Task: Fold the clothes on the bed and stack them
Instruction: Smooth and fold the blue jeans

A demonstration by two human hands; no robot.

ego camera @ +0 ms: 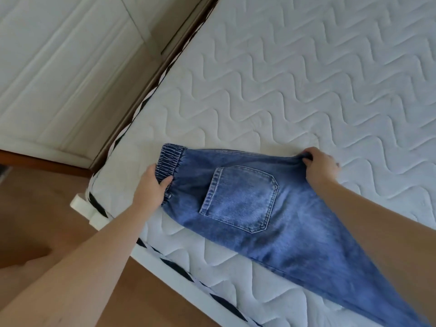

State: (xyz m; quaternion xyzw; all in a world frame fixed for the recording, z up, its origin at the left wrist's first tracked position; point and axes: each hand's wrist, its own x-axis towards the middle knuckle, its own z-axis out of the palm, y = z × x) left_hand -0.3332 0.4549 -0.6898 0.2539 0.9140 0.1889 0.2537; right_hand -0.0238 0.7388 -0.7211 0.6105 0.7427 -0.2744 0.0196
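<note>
Holding a pair of blue jeans [271,204] flat on the mattress [306,79], the person has both hands on the upper part of the garment. The left hand [153,185] grips the gathered elastic waistband [169,161], thumb on top and fingers tucked under the cloth. The right hand [320,166] pinches a bunched ridge of denim at the far edge, about where the seat ends, fingers curled round it. The jeans lie near the bed's corner with the back pocket [240,199] facing up, apparently already doubled leg over leg (only one pocket shows), and the legs run off toward the lower right, out of view.

The step in hand looks like smoothing and squaring the doubled jeans before folding them shorter. To do it well, the two hands should pull gently apart so the seat lies taut and flat, then line up the edges so the seams sit one over the other. The waistband is stretchy and will bunch, so it wants an even pull, not a tug. No other clothes and no stack are in view, so where the folded jeans should go cannot be told.
</note>
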